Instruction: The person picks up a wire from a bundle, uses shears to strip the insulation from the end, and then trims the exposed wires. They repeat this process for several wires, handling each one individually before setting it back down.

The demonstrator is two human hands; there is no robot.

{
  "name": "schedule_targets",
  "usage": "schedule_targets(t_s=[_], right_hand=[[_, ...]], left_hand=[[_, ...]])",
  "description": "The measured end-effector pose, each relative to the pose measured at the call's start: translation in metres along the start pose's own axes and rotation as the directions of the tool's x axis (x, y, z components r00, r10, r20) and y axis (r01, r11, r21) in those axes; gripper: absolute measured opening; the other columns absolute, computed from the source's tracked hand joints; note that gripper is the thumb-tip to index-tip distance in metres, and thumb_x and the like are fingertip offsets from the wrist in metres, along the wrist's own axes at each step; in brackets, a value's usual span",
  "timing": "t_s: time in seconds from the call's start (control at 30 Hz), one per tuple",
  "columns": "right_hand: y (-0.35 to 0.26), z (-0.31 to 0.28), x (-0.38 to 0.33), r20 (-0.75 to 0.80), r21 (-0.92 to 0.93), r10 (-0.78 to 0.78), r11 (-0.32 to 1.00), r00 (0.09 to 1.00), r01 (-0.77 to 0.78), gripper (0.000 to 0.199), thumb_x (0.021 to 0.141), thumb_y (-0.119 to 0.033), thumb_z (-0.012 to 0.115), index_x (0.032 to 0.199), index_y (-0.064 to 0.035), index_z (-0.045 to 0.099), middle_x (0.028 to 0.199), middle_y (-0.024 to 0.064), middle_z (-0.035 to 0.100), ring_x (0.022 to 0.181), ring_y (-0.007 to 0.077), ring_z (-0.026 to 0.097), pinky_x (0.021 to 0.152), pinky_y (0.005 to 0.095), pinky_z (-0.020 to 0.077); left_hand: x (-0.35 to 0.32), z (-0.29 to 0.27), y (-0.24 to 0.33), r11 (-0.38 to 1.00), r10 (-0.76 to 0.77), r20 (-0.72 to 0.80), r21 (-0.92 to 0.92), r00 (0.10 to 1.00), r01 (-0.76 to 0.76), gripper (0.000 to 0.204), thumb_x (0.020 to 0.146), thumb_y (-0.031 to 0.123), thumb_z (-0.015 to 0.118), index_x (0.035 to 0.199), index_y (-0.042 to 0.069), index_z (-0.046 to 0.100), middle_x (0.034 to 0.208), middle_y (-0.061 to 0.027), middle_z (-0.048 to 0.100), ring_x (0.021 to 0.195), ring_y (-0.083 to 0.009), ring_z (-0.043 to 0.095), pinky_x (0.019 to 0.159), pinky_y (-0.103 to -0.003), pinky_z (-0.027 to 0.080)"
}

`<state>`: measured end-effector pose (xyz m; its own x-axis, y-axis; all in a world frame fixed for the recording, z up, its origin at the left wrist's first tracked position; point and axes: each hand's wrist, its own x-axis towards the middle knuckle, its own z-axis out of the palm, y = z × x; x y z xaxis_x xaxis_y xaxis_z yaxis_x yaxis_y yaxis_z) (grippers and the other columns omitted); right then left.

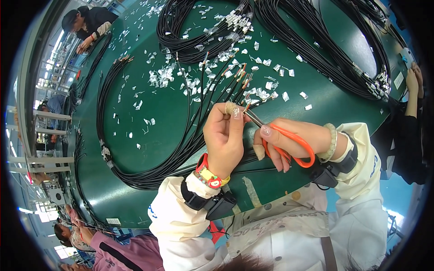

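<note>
Thin black cable end [246,107] is pinched in the left hand [224,135], pointing right toward orange-handled scissors [289,144] gripped by the right hand [289,140].

Bright, even overhead light; soft glare on green table [172,108] near its lower-left edge. Strong fisheye bending at rim, black vignette corners. Centre sharp.

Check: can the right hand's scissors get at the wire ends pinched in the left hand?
Probably yes. The scissors in the right hand already point their blades at the wire ends above the left hand, with nothing between them.
</note>
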<state>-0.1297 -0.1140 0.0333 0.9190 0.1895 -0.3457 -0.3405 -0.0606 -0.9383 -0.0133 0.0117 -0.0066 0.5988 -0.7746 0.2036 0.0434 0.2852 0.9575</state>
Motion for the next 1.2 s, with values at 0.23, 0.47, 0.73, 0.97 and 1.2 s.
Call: schedule_targets(t_s=[0.23,0.47,0.73,0.97,1.2], right_hand=[[0.001,0.002,0.000,-0.031,0.137,-0.005,0.990,1.000,0.009,0.063,0.089,-0.049,0.014,0.084,0.0032,0.049,0.051,0.0096,0.053,0.043,0.0151,0.054,0.046,0.0221,0.0455],[0.008,-0.001,0.012,0.057,0.410,0.013,0.911,0.998,-0.035,0.068,0.087,-0.055,0.008,0.083,0.0002,0.047,0.045,0.0088,0.050,0.041,0.0156,0.052,0.045,0.0213,0.0448],[0.010,-0.004,0.022,-0.348,0.468,-0.233,0.796,0.908,0.384,0.063,0.086,-0.056,0.009,0.084,-0.0046,0.045,0.056,0.0093,0.054,0.051,0.0134,0.051,0.062,0.0229,0.0423],[0.015,-0.030,0.034,-0.766,0.001,-0.412,0.767,0.493,0.642,0.046,0.090,-0.046,0.020,0.087,-0.0065,0.042,0.066,0.0081,0.052,0.058,0.0116,0.047,0.060,0.0228,0.0389],[0.014,-0.032,0.031,-0.796,-0.118,-0.442,0.783,0.413,0.611,0.032,0.091,-0.035,0.029,0.087,-0.0067,0.042,0.063,0.0061,0.049,0.055,0.0105,0.043,0.054,0.0220,0.0361]], left_hand=[[-0.001,0.007,0.002,0.971,0.155,0.058,0.174,0.986,-0.163,0.005,0.085,0.003,0.047,0.088,-0.001,0.045,0.083,-0.0056,0.052,0.073,-0.0081,0.050,0.065,-0.021,0.042],[0.000,0.003,0.000,0.969,0.122,0.064,0.207,0.990,-0.133,0.005,0.087,0.004,0.045,0.090,0.000,0.044,0.088,-0.0064,0.053,0.070,-0.0062,0.049,0.064,-0.019,0.041],[0.015,-0.009,0.004,0.884,0.300,-0.017,0.381,0.954,-0.271,0.004,0.085,0.003,0.045,0.087,0.000,0.046,0.100,-0.0115,0.048,0.090,-0.0150,0.047,0.081,-0.028,0.038],[0.018,-0.019,0.051,0.175,0.591,0.241,0.893,0.770,-0.414,0.008,0.076,0.008,0.058,0.078,0.002,0.051,0.119,-0.0174,0.039,0.099,-0.0236,0.044,0.086,-0.033,0.035],[0.011,-0.022,0.053,0.609,0.282,0.546,0.534,0.789,-0.587,0.013,0.069,0.005,0.065,0.077,0.003,0.055,0.093,-0.0139,0.055,0.079,-0.0236,0.053,0.066,-0.029,0.042]])
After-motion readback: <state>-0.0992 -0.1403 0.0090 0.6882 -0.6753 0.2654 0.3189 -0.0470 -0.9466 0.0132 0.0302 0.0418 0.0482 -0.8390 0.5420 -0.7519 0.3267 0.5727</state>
